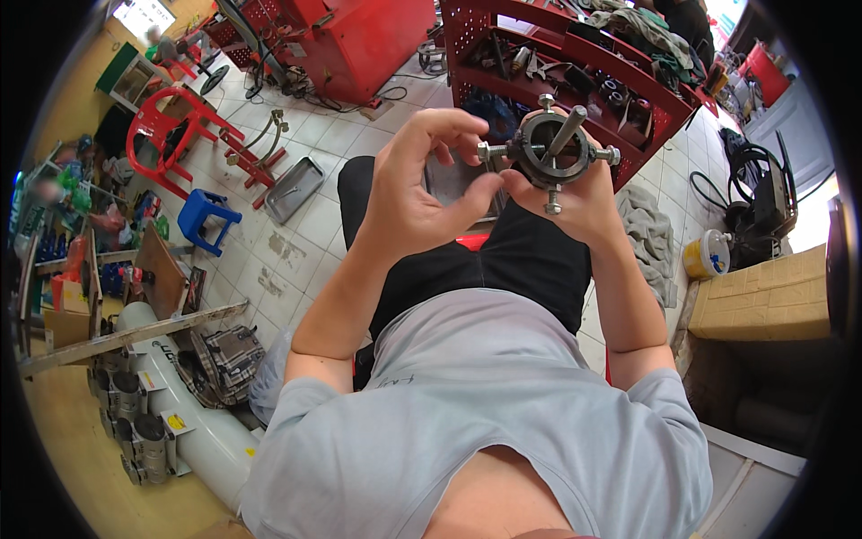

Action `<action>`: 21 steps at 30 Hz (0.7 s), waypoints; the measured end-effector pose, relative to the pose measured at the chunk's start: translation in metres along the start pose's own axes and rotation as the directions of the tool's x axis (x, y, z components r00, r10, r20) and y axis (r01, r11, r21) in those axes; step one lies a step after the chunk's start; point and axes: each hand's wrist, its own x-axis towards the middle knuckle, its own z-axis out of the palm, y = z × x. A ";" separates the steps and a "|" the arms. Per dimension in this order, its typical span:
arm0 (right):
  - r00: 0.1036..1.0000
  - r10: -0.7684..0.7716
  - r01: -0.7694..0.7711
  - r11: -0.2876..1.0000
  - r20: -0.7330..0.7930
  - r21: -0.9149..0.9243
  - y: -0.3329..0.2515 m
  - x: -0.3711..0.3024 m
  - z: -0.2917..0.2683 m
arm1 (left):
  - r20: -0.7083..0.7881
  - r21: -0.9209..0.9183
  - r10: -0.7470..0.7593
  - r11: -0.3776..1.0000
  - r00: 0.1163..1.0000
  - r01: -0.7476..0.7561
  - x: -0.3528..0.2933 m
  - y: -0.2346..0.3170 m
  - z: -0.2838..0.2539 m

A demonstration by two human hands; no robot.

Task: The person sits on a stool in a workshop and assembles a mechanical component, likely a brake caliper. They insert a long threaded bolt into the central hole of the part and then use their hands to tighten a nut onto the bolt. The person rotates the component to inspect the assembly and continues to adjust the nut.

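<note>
Above our lap (548, 260), our right grip (585, 205) clasped the bolted ring (547, 172), likely heavy, stiff and best held by its rim; our left grip (424, 175) curved half-open beside a bolt (486, 151), empty.

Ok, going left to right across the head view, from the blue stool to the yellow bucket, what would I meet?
Blue stool → metal tray → left hand → metal ring with bolts → grey cloth on the floor → yellow bucket with a white top.
</note>
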 end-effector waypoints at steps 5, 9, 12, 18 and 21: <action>0.999 0.039 -0.039 0.999 -0.006 -0.022 0.000 -0.003 -0.002 | 0.070 0.046 -0.119 0.992 0.990 0.116 -0.003 0.002 0.000; 1.000 -0.029 0.029 0.999 0.004 -0.044 -0.001 -0.002 -0.002 | 0.101 0.022 -0.130 0.992 0.986 0.128 -0.001 -0.007 -0.005; 1.000 -0.031 0.031 0.999 -0.005 -0.016 0.004 0.000 -0.002 | 0.004 0.007 -0.075 0.997 0.997 0.075 0.001 0.002 0.004; 1.000 -0.006 0.005 0.996 -0.017 -0.087 0.001 -0.001 -0.005 | 0.218 0.076 -0.075 0.995 0.973 0.059 0.001 -0.012 -0.016; 0.999 0.008 -0.009 0.999 -0.041 -0.042 0.001 0.000 -0.005 | 0.089 -0.002 -0.068 0.998 0.994 0.068 0.003 -0.006 -0.004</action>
